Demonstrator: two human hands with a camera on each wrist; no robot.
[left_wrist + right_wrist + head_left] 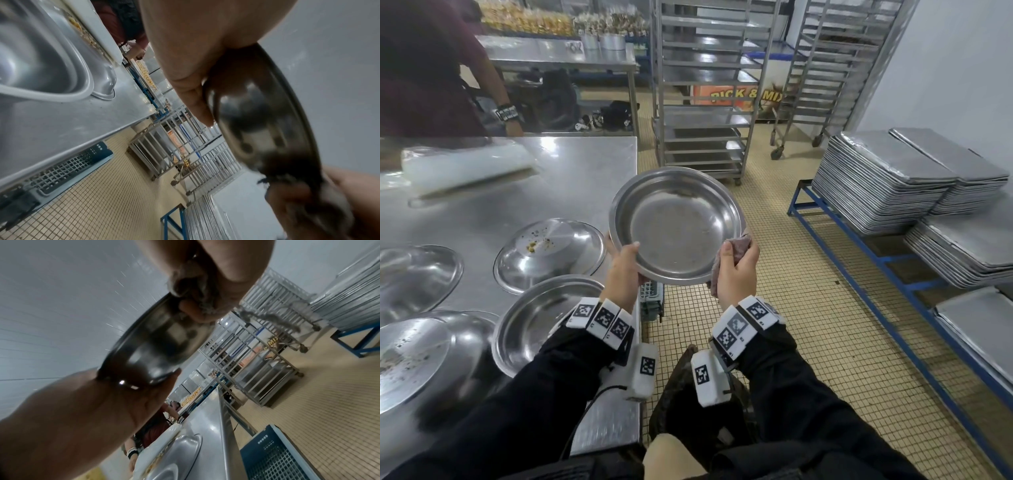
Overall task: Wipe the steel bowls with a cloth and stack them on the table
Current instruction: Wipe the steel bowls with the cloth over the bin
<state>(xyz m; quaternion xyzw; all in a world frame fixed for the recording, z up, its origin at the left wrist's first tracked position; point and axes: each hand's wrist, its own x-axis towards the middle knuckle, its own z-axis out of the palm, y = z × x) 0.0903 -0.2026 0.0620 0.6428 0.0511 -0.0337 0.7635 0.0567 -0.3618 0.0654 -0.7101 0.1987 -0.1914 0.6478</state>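
- Bowl [676, 226] is hanging tilted over the floor, just past the tabletop's [571, 178] right edge.
- Left hand [624, 270] is pinching its rim; right hand [736, 270] is pressing the cloth [739, 247] there.
- Hard wiping risks twisting it loose.

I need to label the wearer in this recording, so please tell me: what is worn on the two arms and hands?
Both arms wear long black sleeves. Each wrist carries a band of white blocks printed with black square markers, plus one larger white marked block below. A thin black cable runs from the left band. The left hand and right hand are bare.
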